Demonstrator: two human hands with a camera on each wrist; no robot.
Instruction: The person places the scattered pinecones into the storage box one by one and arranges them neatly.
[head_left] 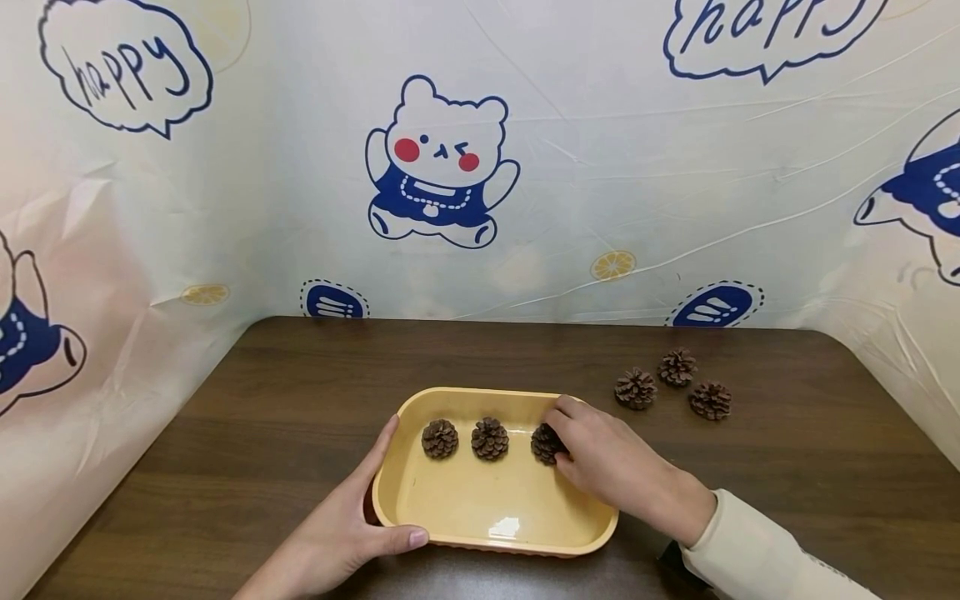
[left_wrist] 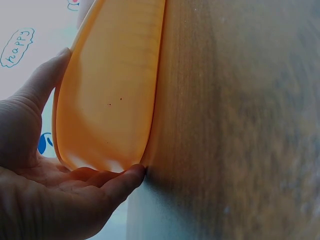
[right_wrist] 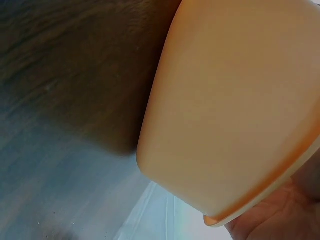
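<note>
A yellow rectangular tray (head_left: 465,498) stands on the table, its outer wall (left_wrist: 110,85) filling much of the left wrist view. My left hand (head_left: 341,521) holds its left end, thumb near the front corner and fingers along the side. Inside lie two brown pine cones, one left (head_left: 439,439) and one in the middle (head_left: 490,439). Over the tray's right end, my right hand (head_left: 611,462) pinches a third pine cone (head_left: 546,444), partly covered by the fingers. The right wrist view shows the tray's outer wall (right_wrist: 225,110) and part of the palm; the fingertips are hidden there.
Three more pine cones, at left (head_left: 636,389), back (head_left: 677,367) and right (head_left: 710,401), sit on the dark wooden table (head_left: 285,417) behind and right of the tray. A printed curtain (head_left: 570,192) hangs along the table's back and sides.
</note>
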